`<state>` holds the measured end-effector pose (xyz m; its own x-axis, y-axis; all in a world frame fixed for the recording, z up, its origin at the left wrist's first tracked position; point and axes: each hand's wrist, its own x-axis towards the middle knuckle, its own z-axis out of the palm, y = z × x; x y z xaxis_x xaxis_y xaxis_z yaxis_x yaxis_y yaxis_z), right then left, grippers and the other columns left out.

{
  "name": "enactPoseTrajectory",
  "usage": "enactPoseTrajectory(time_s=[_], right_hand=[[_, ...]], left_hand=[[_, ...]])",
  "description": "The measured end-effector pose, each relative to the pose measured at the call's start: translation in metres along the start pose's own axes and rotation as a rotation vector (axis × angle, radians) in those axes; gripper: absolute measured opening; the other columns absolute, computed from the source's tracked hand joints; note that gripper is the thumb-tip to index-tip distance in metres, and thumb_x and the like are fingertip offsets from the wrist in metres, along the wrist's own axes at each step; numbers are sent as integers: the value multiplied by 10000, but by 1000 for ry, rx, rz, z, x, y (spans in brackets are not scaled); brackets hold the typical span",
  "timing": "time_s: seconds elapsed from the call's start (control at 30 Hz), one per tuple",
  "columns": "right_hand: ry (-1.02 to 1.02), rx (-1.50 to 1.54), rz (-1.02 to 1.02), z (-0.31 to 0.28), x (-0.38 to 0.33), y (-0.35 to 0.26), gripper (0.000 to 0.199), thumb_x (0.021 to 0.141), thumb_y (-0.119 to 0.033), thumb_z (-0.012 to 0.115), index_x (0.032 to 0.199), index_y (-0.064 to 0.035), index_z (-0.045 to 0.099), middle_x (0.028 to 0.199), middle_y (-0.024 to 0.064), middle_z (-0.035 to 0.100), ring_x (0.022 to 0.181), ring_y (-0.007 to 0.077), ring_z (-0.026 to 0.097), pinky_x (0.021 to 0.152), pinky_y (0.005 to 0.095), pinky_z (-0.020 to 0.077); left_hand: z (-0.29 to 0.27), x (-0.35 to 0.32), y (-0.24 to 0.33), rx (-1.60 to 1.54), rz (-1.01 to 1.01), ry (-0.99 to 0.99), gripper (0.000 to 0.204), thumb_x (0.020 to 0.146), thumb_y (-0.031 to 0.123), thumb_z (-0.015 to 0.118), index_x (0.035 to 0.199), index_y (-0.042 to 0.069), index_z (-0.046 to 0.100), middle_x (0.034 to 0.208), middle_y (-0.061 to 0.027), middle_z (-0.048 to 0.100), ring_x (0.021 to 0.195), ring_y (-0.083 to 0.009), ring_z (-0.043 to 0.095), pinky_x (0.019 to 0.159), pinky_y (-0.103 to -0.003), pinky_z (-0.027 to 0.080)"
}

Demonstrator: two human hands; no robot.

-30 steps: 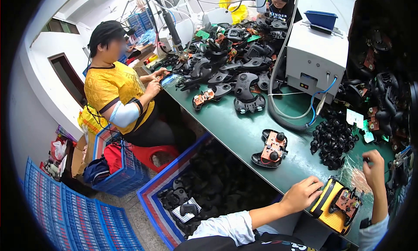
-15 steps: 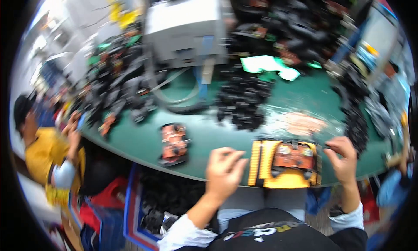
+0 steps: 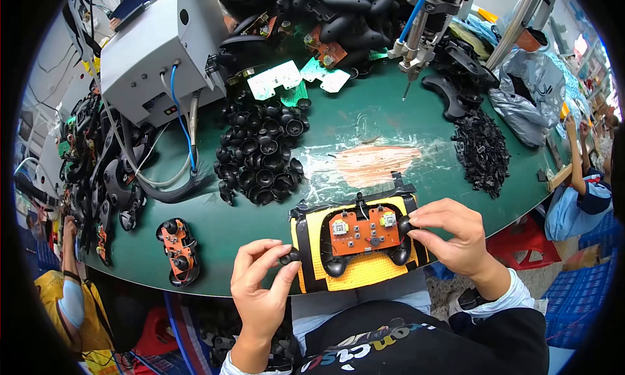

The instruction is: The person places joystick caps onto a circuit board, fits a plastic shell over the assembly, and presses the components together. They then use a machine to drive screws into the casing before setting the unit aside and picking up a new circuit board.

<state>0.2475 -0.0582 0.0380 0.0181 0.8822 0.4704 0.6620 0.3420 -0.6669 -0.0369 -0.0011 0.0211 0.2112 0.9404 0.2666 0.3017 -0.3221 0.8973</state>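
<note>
two hands work an orange-boarded controller on a yellow mat.

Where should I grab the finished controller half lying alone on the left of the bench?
Take the controller half across its narrow middle, pinching the two long black side edges from above. It lies flat with its orange board and two black sticks facing up, so coming from the sides avoids pressing those. Bare green bench around it leaves finger room.

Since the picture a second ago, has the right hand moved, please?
Yes. The right hand was raised off to the right, clear of the yellow jig; now it has come down and leftward onto the controller half seated there.
</note>
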Motion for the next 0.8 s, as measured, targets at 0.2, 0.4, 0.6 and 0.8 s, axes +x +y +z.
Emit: enactPoseTrajectory(time_s=[0.2,0.4,0.6,0.8], right_hand=[[-49,41,-29,11,10,-10,223,675,11,792,877,-24,703,875,109,694,768,237,673,676,318,542],[13,-49,-44,9,24,-5,236,665,33,791,876,-17,700,865,112,679,761,234,669,650,310,544],[-56,-8,-16,14,25,-1,218,668,25,785,861,-18,695,851,101,680,771,236,667,661,313,538],[-113,-10,2,19,29,2,185,673,2,786,825,-22,684,810,88,669,730,230,659,632,311,529]], left_hand=[[2,11,9,10,-3,-81,282,720,-34,765,994,-15,698,986,-102,610,902,-175,576,777,-272,468],[9,26,11,-3,36,-98,298,682,-41,773,969,1,706,954,-111,639,872,-219,619,770,-305,501],[14,38,8,26,-1,-120,301,669,-31,789,956,1,706,953,-113,637,877,-223,619,770,-310,504],[25,48,10,54,68,-231,304,664,-33,785,955,3,704,957,-114,633,893,-218,612,785,-306,500]])
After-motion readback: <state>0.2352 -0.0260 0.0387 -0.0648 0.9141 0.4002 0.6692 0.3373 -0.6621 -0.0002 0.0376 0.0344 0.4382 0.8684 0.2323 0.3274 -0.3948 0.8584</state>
